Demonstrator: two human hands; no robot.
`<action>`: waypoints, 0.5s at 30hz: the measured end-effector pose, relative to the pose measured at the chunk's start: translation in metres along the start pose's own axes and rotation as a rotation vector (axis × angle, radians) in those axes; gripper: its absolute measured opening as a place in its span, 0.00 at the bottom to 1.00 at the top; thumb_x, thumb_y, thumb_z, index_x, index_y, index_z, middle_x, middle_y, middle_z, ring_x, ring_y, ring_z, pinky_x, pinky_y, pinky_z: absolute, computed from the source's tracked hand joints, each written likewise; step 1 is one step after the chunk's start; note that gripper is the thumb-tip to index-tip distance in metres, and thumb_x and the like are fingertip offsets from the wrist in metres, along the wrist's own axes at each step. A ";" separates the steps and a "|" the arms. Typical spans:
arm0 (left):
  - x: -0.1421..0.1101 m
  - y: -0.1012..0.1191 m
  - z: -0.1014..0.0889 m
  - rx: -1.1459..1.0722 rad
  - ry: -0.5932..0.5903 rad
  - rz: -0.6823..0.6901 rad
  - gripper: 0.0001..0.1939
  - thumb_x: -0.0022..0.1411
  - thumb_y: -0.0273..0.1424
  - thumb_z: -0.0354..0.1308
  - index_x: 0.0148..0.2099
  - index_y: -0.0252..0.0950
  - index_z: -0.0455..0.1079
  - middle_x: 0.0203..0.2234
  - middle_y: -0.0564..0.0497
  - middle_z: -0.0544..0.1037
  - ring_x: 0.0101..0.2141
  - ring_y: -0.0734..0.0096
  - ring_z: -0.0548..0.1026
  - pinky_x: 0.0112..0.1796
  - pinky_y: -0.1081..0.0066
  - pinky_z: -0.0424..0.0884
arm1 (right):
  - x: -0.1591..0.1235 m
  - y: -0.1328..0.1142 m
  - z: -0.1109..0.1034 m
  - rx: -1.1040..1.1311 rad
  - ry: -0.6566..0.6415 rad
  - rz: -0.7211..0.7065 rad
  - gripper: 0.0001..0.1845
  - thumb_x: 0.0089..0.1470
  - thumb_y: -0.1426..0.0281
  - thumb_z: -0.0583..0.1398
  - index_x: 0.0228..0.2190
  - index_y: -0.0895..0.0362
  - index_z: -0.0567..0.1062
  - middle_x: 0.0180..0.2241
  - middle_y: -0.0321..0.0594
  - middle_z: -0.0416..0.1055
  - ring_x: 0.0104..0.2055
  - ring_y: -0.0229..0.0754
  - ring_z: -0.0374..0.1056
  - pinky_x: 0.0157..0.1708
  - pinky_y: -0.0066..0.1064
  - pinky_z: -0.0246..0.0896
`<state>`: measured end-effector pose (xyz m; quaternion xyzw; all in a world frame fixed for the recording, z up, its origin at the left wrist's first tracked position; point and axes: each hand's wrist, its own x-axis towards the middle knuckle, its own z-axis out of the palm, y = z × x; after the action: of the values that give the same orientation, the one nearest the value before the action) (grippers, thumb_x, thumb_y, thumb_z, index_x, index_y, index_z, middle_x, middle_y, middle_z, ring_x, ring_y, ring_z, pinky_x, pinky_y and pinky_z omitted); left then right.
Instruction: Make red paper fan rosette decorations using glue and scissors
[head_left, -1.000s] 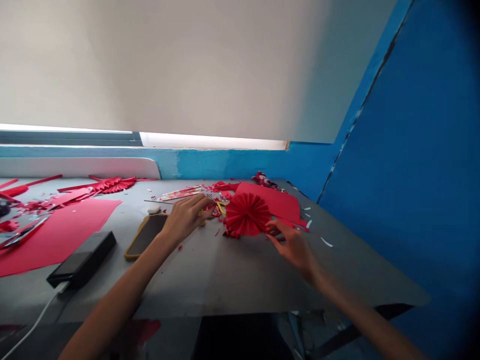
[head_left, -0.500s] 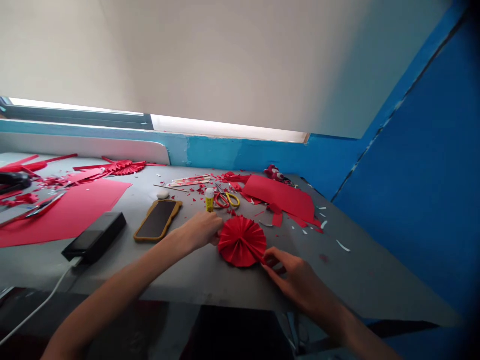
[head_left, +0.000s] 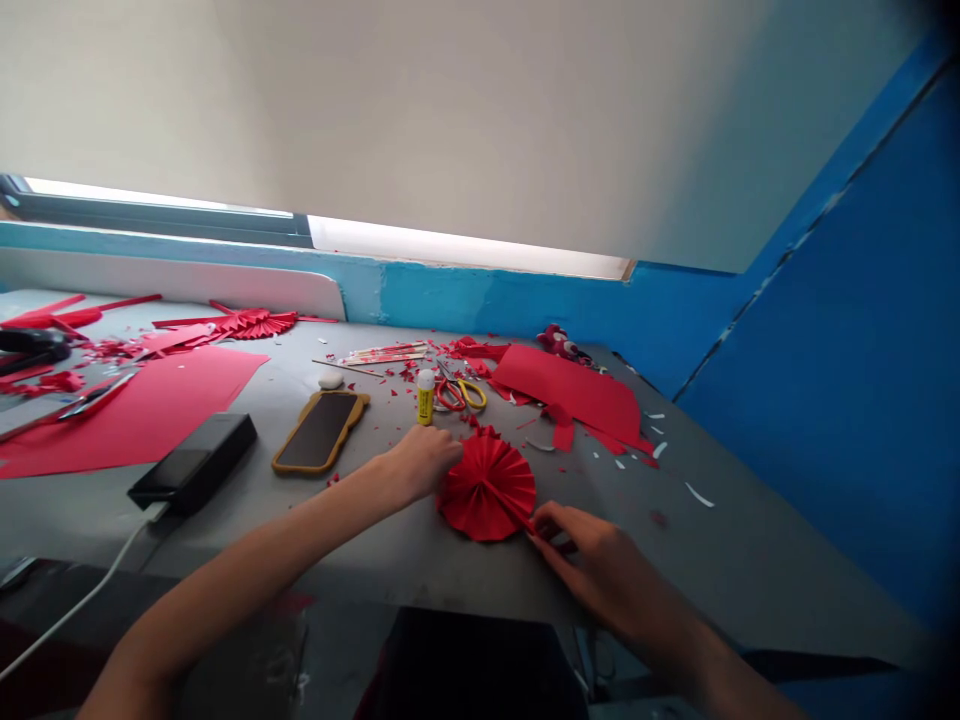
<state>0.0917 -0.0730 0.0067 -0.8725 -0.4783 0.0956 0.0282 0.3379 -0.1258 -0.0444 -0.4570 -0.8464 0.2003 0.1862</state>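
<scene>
A round pleated red paper fan (head_left: 487, 488) lies on the grey table (head_left: 720, 560) near its front edge. My left hand (head_left: 420, 462) grips the fan's left edge with curled fingers. My right hand (head_left: 581, 545) pinches the fan's lower right edge between thumb and fingers. Both hands hold the same fan, one on each side.
Behind the fan stand a yellow glue stick (head_left: 425, 396) and red-and-yellow scissors (head_left: 459, 393). A phone in a brown case (head_left: 319, 431) and a black power bank (head_left: 193, 463) with a white cable lie to the left. Red paper sheets (head_left: 142, 405) (head_left: 570, 392) and scraps litter the table.
The fan came from farther back on the table to near the front edge. My left hand left the scissors area and took the fan's left edge; my right hand closed on its right edge.
</scene>
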 end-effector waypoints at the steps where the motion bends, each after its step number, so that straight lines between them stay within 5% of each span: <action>1: 0.000 0.000 0.000 0.008 -0.004 -0.003 0.06 0.55 0.20 0.58 0.33 0.31 0.76 0.28 0.39 0.79 0.32 0.54 0.79 0.26 0.69 0.69 | 0.000 0.000 0.000 0.002 -0.001 0.002 0.08 0.60 0.67 0.53 0.36 0.55 0.72 0.35 0.41 0.73 0.35 0.41 0.71 0.34 0.29 0.67; 9: 0.000 0.001 -0.005 0.038 -0.039 -0.002 0.08 0.56 0.20 0.57 0.36 0.32 0.76 0.31 0.40 0.80 0.33 0.56 0.79 0.28 0.69 0.70 | 0.001 -0.005 -0.005 -0.010 -0.039 0.013 0.10 0.61 0.66 0.54 0.38 0.53 0.74 0.37 0.40 0.75 0.38 0.42 0.73 0.36 0.29 0.66; 15: 0.001 -0.003 -0.002 0.000 -0.030 -0.008 0.04 0.56 0.24 0.60 0.34 0.32 0.76 0.29 0.41 0.80 0.34 0.54 0.79 0.27 0.69 0.69 | 0.016 -0.017 -0.037 0.046 -0.196 -0.029 0.15 0.60 0.61 0.55 0.45 0.51 0.76 0.44 0.40 0.76 0.43 0.44 0.73 0.41 0.29 0.65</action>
<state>0.0902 -0.0706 0.0094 -0.8690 -0.4823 0.1087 0.0213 0.3360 -0.1144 -0.0015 -0.4184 -0.8623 0.2608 0.1161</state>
